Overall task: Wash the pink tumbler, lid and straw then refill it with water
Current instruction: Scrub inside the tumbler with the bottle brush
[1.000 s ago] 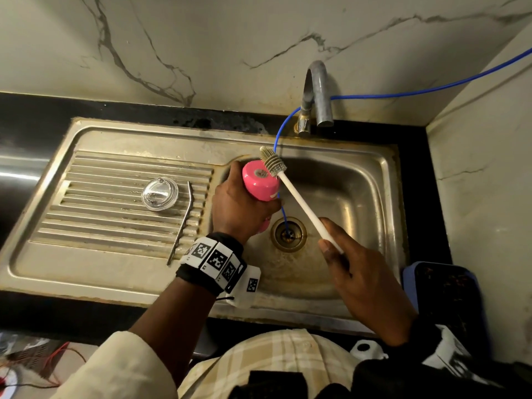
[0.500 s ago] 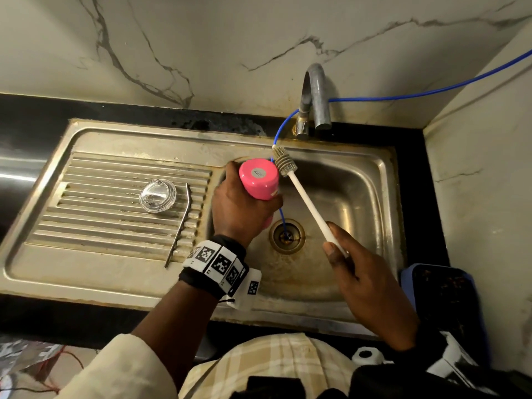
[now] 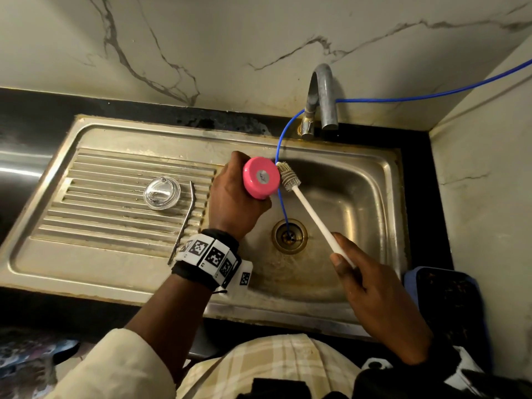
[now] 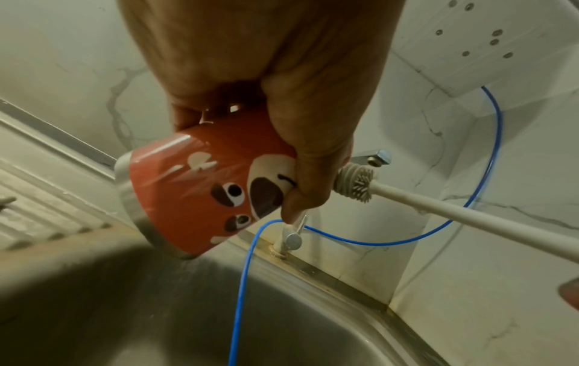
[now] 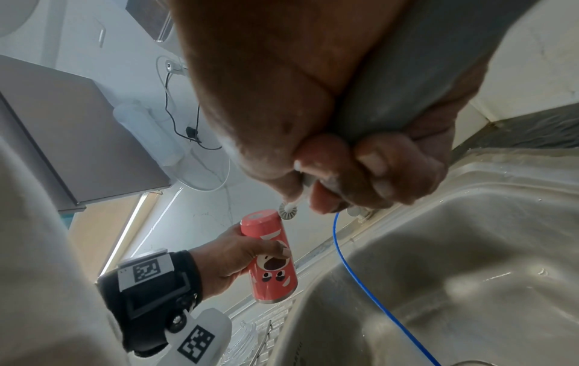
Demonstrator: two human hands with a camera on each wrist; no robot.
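Observation:
My left hand (image 3: pixel 233 203) grips the pink tumbler (image 3: pixel 260 177) upside down over the sink basin, its pink base facing up and its steel rim (image 4: pixel 131 210) pointing down. My right hand (image 3: pixel 371 295) holds the white handle of a bottle brush (image 3: pixel 313 218). The brush's grey bristle head (image 3: pixel 288 177) lies against the tumbler's right side near the base, also seen beside my fingers (image 4: pixel 354 184). The clear lid (image 3: pixel 161 193) and the metal straw (image 3: pixel 184 223) lie on the ribbed drainboard to the left.
A steel sink (image 3: pixel 380 180) with a drain (image 3: pixel 289 235) sits below a grey tap (image 3: pixel 324 96). A blue tube (image 3: pixel 280 203) runs from the wall past the tap into the drain. A dark blue-edged tray (image 3: pixel 449 312) stands at the right on the black counter.
The brush head has slid off the tumbler's base to its right side. My left hand has turned the tumbler a little, base more toward the camera.

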